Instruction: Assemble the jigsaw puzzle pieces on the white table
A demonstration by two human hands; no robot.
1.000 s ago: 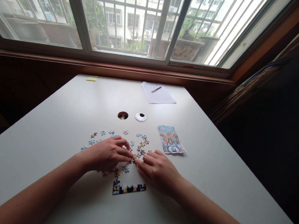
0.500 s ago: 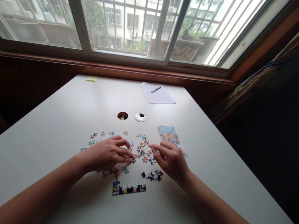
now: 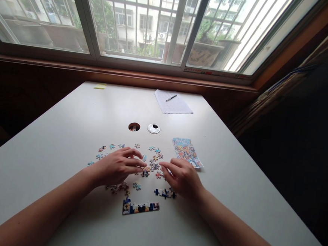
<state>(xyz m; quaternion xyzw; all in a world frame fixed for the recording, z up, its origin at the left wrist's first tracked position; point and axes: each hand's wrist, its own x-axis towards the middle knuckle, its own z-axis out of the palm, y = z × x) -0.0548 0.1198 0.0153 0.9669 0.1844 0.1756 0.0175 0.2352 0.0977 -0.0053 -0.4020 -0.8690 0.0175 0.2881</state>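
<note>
My left hand point(image 3: 119, 165) reaches over the loose jigsaw pieces with its fingers apart. Its fingertips are at a small dark and orange puzzle piece point(image 3: 145, 173); whether they touch it I cannot tell. To the right, my right hand point(image 3: 183, 177) has thumb and forefinger drawn together beside a cluster of puzzle pieces point(image 3: 154, 164); anything in that pinch is too small to make out. Nearer to me lies a joined puzzle strip point(image 3: 141, 208) with a straight lower edge. A shorter joined section point(image 3: 164, 192) rests to its upper right, below my right hand.
A colourful picture card point(image 3: 186, 151) lies beyond my right hand. Farther back on the white table point(image 3: 68, 131) are a cable hole point(image 3: 134, 127), its round cover point(image 3: 154, 128), paper sheets point(image 3: 179, 106) with a pen point(image 3: 171, 97), and a yellow note point(image 3: 100, 86).
My right hand has shifted slightly left and down, toward the middle pieces. My left fingers have lifted and moved slightly, uncovering more of the dark and orange piece.
</note>
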